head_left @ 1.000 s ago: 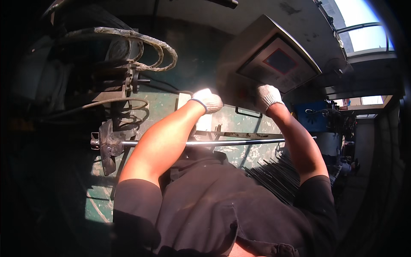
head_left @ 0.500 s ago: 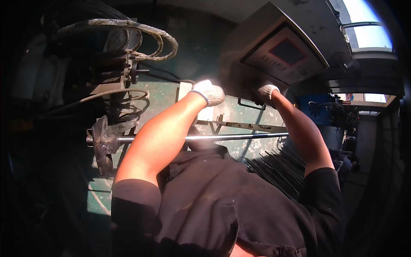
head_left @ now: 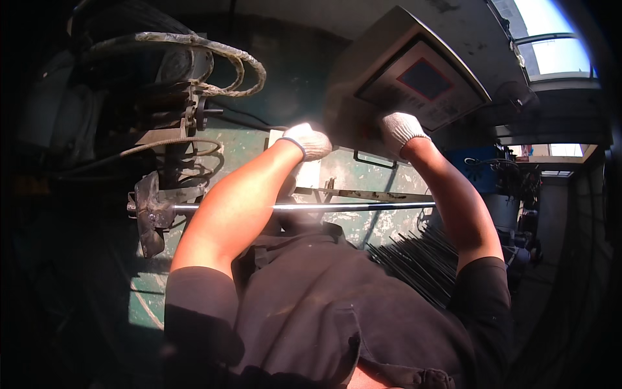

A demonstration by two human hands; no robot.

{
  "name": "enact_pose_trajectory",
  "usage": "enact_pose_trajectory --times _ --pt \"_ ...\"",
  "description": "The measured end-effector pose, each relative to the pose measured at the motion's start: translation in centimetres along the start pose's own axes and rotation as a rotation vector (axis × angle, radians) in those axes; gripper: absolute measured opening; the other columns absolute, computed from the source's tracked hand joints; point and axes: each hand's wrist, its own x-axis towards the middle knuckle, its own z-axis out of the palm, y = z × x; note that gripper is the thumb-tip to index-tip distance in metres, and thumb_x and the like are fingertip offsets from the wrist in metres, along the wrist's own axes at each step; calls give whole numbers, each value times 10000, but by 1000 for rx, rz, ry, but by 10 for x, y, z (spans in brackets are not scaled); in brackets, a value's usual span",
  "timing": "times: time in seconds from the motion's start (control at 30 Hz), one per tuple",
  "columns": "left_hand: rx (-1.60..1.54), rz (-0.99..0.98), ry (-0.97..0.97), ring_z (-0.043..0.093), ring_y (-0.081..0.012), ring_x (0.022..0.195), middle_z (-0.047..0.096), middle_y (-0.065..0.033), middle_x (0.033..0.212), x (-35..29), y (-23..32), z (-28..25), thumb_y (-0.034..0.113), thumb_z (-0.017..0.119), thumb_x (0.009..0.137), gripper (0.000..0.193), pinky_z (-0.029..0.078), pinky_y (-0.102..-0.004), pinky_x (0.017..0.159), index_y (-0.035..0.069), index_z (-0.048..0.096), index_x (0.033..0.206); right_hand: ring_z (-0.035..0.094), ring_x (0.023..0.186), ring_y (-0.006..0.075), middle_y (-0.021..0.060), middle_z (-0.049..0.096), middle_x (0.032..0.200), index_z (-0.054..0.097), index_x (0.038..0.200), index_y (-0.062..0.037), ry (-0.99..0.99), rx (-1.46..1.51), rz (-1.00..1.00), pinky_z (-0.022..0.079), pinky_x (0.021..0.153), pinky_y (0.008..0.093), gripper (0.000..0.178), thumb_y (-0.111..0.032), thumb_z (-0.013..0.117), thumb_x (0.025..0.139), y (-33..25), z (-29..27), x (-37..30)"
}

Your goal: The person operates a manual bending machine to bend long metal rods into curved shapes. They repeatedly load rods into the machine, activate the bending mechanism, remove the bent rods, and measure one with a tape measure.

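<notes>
My left hand (head_left: pixel 308 141), in a white knit glove, is curled closed near the lower left corner of a metal control box (head_left: pixel 355 78). What its fingers hold, if anything, is hidden. In a matching glove, my right hand (head_left: pixel 398 131) is at the lower part of the box's front, just under the panel with a dark red-edged screen (head_left: pixel 424 79). Its fingers are lost in shadow and against the box. A long shiny metal rod (head_left: pixel 324 208) runs crosswise below both hands, passing under my left forearm, with a dark flanged piece (head_left: pixel 153 214) at its left end.
Machinery with wrapped hoses (head_left: pixel 243 58) and a ribbed cable (head_left: pixel 155 144) stands on the left. A bundle of dark thin rods (head_left: pixel 414 259) lies at lower right. Behind the rod is a flat bar (head_left: pixel 376 194). A blue machine (head_left: pixel 472 165) stands at right.
My right hand has moved up from the box's lower edge onto its front, near the panel. My left hand keeps its closed shape by the box. The whole view has shifted slightly.
</notes>
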Motion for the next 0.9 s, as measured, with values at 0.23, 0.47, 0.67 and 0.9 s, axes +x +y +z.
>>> enact_pose_trajectory --times 0.23,0.47,0.67,0.9 --pt "-34 -20 2 787 -313 1003 814 -129 1080 -9 9 -13 165 588 977 268 617 -436 838 119 844 1041 780 963 353 232 785 1025 819 1068 -6 -23 120 -56 617 808 444 256 -163 745 880 18 23 38" --pt "-53 -5 -6 784 -349 939 809 -150 1056 -3 7 -11 150 570 944 283 614 -463 797 105 841 1011 703 657 266 116 744 721 815 822 -67 -83 882 79 537 620 404 264 -273 676 910 42 118 14" --pt "-141 -54 68 775 -366 912 798 -166 1028 6 -4 10 159 581 938 260 604 -465 790 125 832 998 737 876 452 267 746 890 811 914 -34 337 237 59 587 773 519 303 -284 649 970 -4 47 -13" --pt "-133 -23 -9 768 -377 897 794 -185 1030 1 -1 0 144 584 928 263 601 -463 778 112 833 1005 758 899 436 239 773 927 812 987 -36 144 94 -31 607 797 500 300 -304 683 954 -3 36 5"
